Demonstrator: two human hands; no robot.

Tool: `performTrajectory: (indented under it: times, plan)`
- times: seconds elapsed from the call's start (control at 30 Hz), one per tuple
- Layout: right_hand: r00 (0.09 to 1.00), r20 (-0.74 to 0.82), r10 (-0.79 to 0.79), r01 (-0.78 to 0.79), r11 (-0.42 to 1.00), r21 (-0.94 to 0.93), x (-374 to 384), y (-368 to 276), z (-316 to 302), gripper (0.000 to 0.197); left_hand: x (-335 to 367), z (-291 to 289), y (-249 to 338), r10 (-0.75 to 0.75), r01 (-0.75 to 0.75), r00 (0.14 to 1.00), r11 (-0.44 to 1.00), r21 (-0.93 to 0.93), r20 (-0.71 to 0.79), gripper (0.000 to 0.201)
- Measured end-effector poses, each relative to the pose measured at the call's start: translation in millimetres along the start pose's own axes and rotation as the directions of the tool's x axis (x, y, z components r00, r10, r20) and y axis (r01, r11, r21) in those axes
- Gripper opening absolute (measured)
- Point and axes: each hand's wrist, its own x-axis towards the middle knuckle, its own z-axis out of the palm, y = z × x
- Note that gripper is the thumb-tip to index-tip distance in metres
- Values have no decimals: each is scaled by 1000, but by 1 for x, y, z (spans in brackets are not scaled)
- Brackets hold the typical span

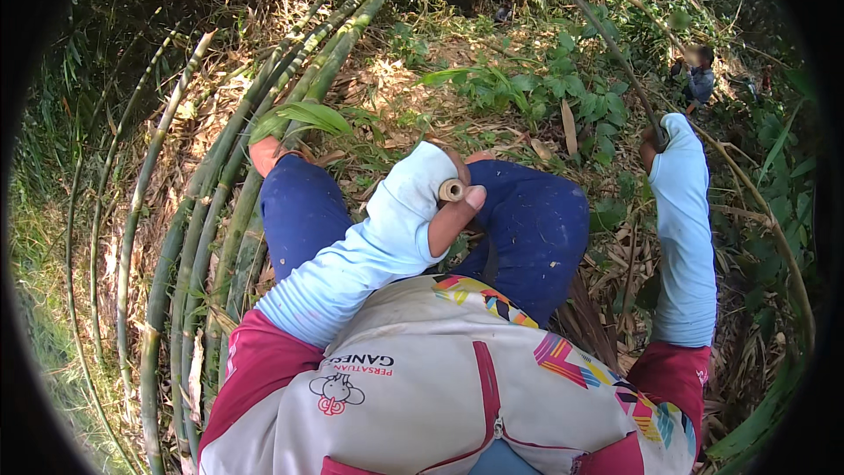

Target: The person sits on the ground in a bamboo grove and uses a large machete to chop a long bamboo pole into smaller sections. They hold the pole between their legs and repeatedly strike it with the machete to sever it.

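Showing its round, hollow cut end toward the camera, a short wooden handle (452, 190) is gripped in the left hand (444, 202), fingers clenched around it, thumb laid along the near side. The handle is pale tan and cylindrical; its long axis runs away from the viewer, down toward the lap, and whatever it carries beyond the fist is hidden. It is held at centre frame, above the blue trousers (536, 229). The right hand (655, 136) is raised to the far right and closed around a thin, dark green stem (607, 44) that slants up and to the left. Both forearms are covered in light blue knit sleeves (352, 264). To the left, a bundle of long green bamboo culms (220, 202) lies smooth and jointed, curving from near to far. Dry brown leaf litter (615, 273) and broad green leaves (563, 88) cover the ground. Another person (700, 75) is seen crouched at far right.
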Motion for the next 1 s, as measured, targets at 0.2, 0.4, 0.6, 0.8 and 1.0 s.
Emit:
performTrajectory:
  times: [0.2,0.4,0.6,0.8,1.0]
  plan:
    - [936,36,-351,335,917,218,-42,-53,5,21,3,4,-8,86,-76,996,945,-317,18,49]
    - [733,184,-655,651,754,88,-59,-92,-11,30,0,23,-22,103,-56,993,852,-520,61,51]
    - [603,301,-739,791,603,-105,-64,-118,-12,11,5,35,-26,255,-196,963,883,-426,86,18]
    - [589,334,-736,797,598,-87,-67,-114,-10,10,3,37,-45,26,175,933,840,-514,359,18]
    - [632,184,-753,771,635,-51,-74,-106,2,21,26,32,-71,54,93,800,973,-212,597,15]
